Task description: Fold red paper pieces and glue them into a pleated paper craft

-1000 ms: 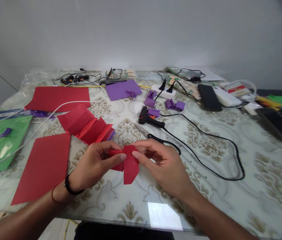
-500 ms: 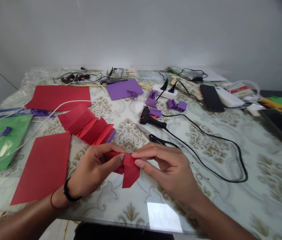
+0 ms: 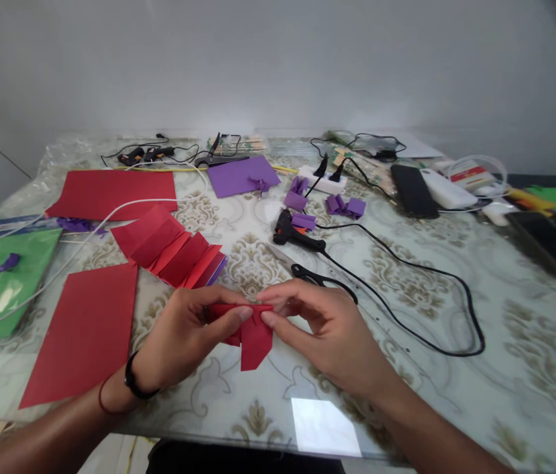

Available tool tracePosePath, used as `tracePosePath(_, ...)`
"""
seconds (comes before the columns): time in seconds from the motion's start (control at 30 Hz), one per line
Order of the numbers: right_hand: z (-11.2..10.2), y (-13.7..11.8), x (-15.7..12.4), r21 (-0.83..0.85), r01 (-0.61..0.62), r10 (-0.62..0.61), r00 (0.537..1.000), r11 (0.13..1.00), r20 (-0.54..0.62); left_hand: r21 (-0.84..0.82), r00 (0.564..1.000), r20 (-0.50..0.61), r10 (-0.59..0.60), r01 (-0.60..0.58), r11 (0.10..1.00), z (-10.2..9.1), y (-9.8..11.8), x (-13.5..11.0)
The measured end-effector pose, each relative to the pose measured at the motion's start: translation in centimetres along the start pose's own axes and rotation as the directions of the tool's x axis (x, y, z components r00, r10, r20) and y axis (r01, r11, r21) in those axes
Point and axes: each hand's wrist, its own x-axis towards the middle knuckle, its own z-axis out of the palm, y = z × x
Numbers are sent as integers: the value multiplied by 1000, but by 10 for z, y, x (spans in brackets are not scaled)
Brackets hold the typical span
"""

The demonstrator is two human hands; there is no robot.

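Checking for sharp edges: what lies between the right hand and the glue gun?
In the head view, the scissors lie between the right hand and glue gun.

Right of a power strip [image 3: 329, 187] holding two black plugs [image 3: 337, 173], a black smartphone [image 3: 413, 191] lies beside a white oblong device [image 3: 448, 189], while far left a white cable [image 3: 154, 200] crosses a shiny green pack [image 3: 11, 283].

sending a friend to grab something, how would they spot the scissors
On the patterned table, find the right hand holding red paper. Just beyond that hand, beside the black glue gun, lie the scissors, set apart by a pale, pointed blade.
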Motion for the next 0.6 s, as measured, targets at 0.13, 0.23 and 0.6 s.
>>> tracePosePath(0.13, -1, -1, 2, -25, -53, 54, 997, 998, 51, 16, 1000, -11, 16, -16, 1000, -1, 0, 0)
tracePosePath(0.23, -3, -3, 4, -71, -4, 9, 997, 997, 72, 39, 999, 34, -25, 24, 999, -1, -1, 2)
tracePosePath(0.6, -5, 0, 2, 6, 89, -88, 985, 996, 148, 4, 997, -68, -26, 26, 1000, -8, -3, 6)
